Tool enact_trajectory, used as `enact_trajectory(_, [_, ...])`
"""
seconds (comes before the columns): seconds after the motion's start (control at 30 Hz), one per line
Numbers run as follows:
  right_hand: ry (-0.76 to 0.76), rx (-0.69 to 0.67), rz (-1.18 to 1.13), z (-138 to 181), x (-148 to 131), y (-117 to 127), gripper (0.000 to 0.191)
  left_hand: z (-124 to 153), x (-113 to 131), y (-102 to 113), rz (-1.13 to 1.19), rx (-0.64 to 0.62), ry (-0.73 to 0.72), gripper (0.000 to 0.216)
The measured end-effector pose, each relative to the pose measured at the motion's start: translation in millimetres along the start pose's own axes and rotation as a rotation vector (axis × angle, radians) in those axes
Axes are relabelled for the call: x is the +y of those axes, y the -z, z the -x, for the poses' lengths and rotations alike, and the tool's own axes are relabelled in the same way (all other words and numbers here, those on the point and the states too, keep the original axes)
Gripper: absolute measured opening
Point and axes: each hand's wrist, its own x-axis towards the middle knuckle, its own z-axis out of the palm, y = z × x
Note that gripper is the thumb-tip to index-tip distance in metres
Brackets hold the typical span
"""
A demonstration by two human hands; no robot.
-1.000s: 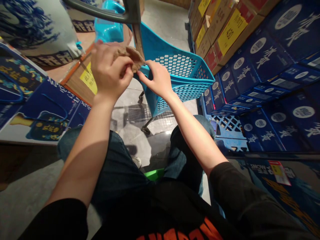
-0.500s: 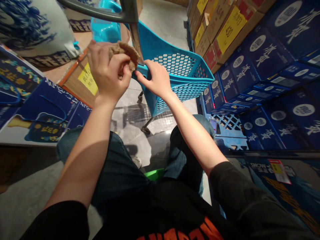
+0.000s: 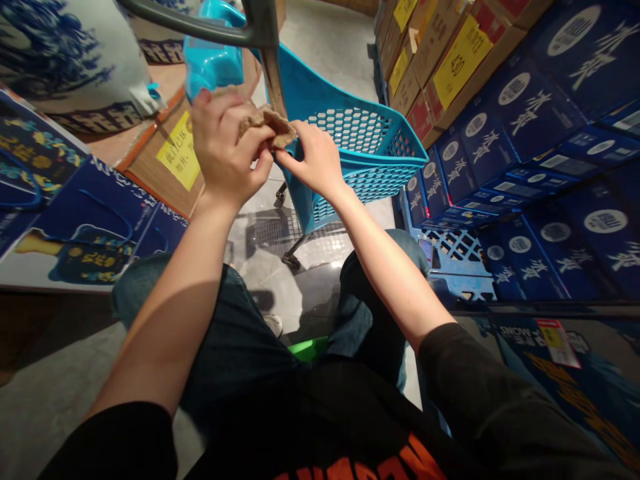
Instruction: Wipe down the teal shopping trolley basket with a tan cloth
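Note:
A crumpled brown cloth (image 3: 273, 125) is bunched in my left hand (image 3: 227, 150), its fingers curled round it. The cloth lies against the rim of a blue shopping cart (image 3: 360, 157) with a honeycomb mesh basket, near the foot of its grey handle post (image 3: 273, 80). On that same rim rests my right hand (image 3: 315, 157), its fingers closed over the edge beside the cloth. The fingertips of my right hand are partly hidden behind the rim.
Stacked dark blue cartons (image 3: 525, 107) on a blue plastic pallet (image 3: 457, 257) line the right side, with brown cartons (image 3: 445, 60) behind. At left stand blue-and-white jars (image 3: 65, 60), a blue jug (image 3: 215, 60) and gift boxes (image 3: 90, 220). A green seat edge (image 3: 310, 348) shows between my legs.
My left hand has moved a little to the right and down with the cloth, closer to my right hand. My right hand and the cart have hardly moved.

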Motion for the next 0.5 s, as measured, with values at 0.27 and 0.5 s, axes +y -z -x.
enact_trajectory(0.27, [0.023,0.027,0.009,-4,0,-5,0.093,-17,-54,4,0.083,0.452,0.064,0.066])
enact_trajectory(0.5, [0.015,0.007,0.032,-2,0,-3,0.092,-3,-13,4,-0.112,0.107,-0.057,0.026])
